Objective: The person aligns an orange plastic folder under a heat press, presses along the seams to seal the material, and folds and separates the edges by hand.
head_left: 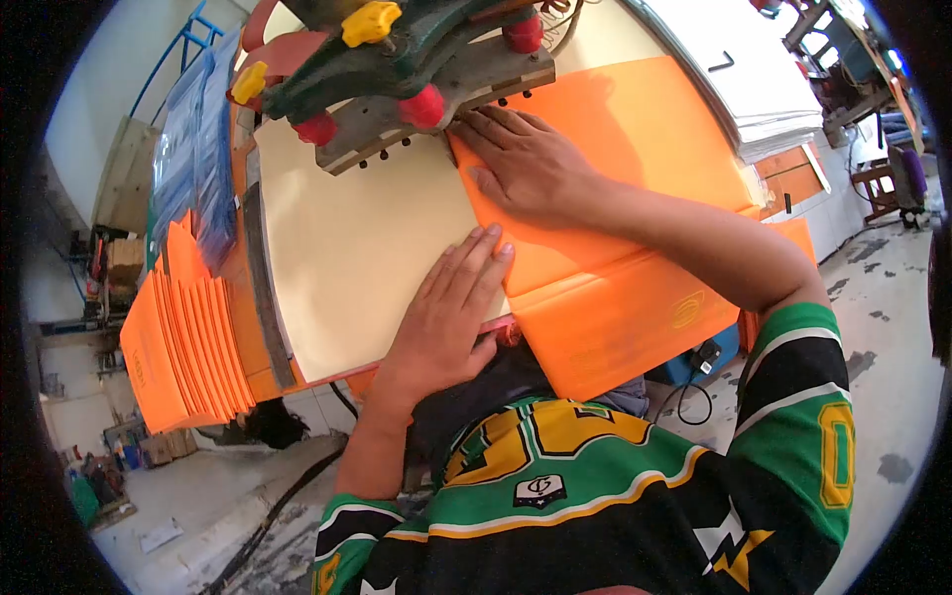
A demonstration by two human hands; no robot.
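A bright orange folder-like cover (635, 129) with a crease across it and a faint embossed mark lies spread over the right part of a cream board (357, 248). Its near flap hangs over the board's front edge. My right hand (526, 164) rests flat on the cover, fingertips close to the metal bar of a green press (436, 89). My left hand (446, 307) lies with fingers stretched out, their tips at the cover's left edge and the palm side over the cream board. Both hands are open, grasping nothing.
The press has red fittings and yellow knobs (371, 23) overhead. A row of orange covers (188, 347) hangs at the left, near blue plastic-wrapped material (193, 149). White sheets (744, 79) with a hex key (722, 62) are stacked at the right. A cable crosses the floor.
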